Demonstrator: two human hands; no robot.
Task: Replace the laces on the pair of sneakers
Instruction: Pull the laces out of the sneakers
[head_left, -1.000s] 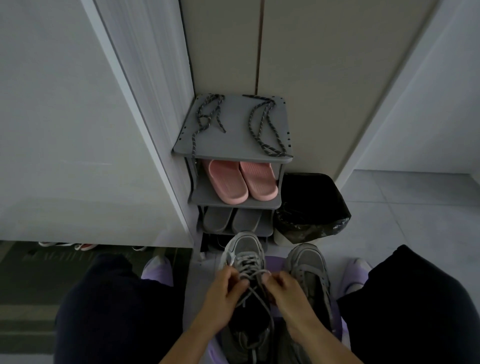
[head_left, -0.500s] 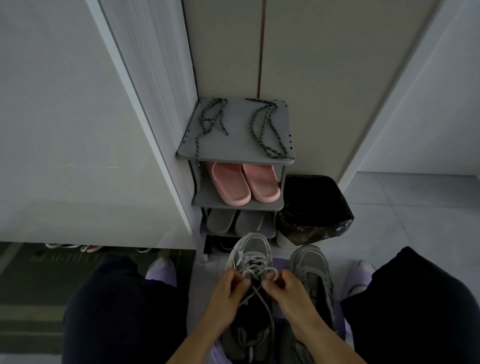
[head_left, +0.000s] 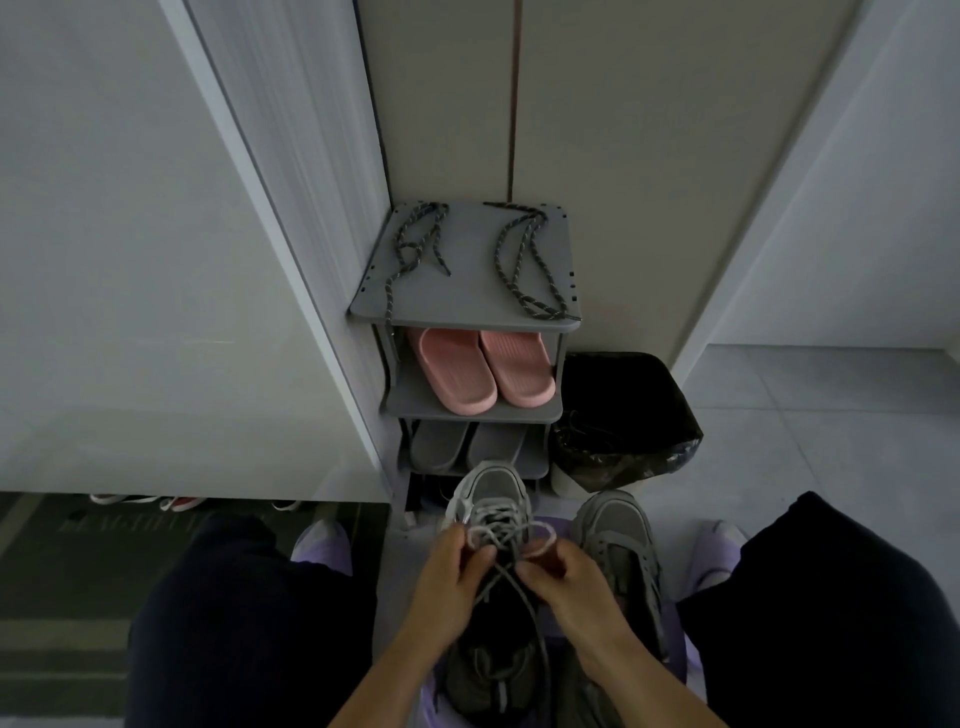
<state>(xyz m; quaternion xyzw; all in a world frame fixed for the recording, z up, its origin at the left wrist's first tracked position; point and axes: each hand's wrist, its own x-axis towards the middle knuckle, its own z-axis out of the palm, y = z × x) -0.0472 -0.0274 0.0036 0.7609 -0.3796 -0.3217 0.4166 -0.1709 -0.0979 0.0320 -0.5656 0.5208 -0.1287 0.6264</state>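
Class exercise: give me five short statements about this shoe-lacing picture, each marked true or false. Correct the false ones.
1. Both the left hand and the right hand pinch the light lace on the left sneaker. True.
2. The two dark laces lie on the floor. False: they lie on the top shelf of the grey rack.
3. Pink slippers sit on the shelf just under the top one. True.
4. The black-lined bin stands left of the rack. False: it stands to its right.
5. The right sneaker stands beside the left one. True.
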